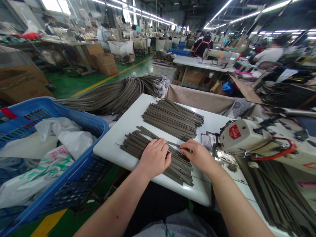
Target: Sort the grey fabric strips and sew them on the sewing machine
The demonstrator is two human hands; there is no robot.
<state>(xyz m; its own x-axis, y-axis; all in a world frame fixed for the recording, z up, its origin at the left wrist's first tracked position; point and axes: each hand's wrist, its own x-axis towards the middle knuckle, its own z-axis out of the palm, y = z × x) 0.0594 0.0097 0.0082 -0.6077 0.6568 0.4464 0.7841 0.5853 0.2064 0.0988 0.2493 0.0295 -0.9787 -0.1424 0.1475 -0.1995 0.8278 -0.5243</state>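
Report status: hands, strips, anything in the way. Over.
Left hand flat on near pile of strips. Right hand touches one strip atop it, grip unclear. Second pile beyond, untouched. Sewing machine close on the right.

Bright, even light falls from ceiling tube lamps (222, 10) at twelve to two o'clock, blown out to glare. The left hand (154, 158) and right hand (197, 156) cast only faint shadows on the white table (133, 121). Wide-angle bending curves the edges; four o'clock is smeared.
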